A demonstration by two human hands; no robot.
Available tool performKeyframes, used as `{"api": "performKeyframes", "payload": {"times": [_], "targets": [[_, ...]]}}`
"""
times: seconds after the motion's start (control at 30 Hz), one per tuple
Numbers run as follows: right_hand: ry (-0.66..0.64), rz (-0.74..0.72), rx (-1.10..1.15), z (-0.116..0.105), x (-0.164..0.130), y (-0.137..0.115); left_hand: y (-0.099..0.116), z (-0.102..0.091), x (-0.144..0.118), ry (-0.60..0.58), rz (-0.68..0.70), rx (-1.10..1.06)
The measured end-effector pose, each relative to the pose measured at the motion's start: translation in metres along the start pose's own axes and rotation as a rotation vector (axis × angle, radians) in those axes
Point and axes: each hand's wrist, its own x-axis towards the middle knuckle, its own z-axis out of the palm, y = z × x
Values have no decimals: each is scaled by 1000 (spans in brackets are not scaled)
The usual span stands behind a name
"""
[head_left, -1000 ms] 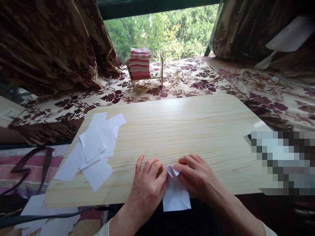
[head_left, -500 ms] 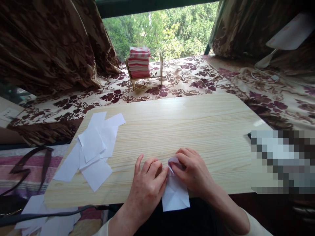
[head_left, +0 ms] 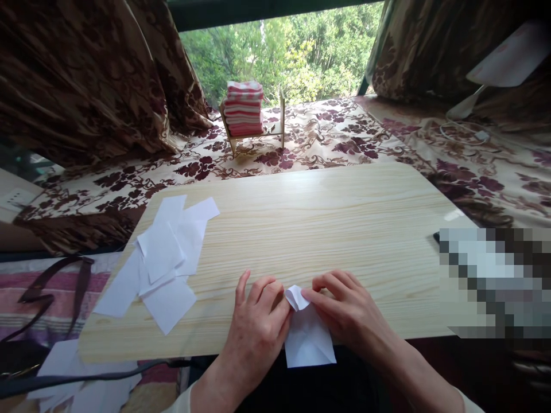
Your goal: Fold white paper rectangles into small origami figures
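A small piece of white paper (head_left: 309, 338) lies at the near edge of the wooden table, its lower end sticking out over the edge. Its far end is folded over into a small raised flap with a pointed top. My left hand (head_left: 260, 321) pinches the paper's left side near the fold, thumb against the sheet and little finger lifted. My right hand (head_left: 346, 307) grips the flap's right side, with the index fingertip on it and the thumb partly hidden. Crease lines cross the lower part of the paper.
Several loose white sheets (head_left: 161, 252) overlap on the table's left side. More paper (head_left: 99, 387) lies below, left of the table (head_left: 327, 218). A pixelated patch (head_left: 495, 281) covers the right end. Beyond the table, a small rack (head_left: 283, 123) holds folded pink-and-white cloths (head_left: 244, 109).
My right hand has moved slightly right and down. The curled loop at the paper's far end is now pressed into a flatter, pointed flap. My left hand has barely moved.
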Motion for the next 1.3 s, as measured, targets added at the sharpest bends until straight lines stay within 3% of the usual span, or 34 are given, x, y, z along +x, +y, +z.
{"api": "performKeyframes", "payload": {"times": [0.37,0.8,1.1,1.3], "targets": [[-184,-13,-55,-9,8,-2,-1,3,-2,10,3,-5],[-277,25,30,-13,17,2,0,5,-2,6,-2,17],[-42,-17,3,-8,6,4,0,4,-1,-3,-7,20],[-73,-48,29,-1,3,0,0,4,0,6,-18,-6]]}}
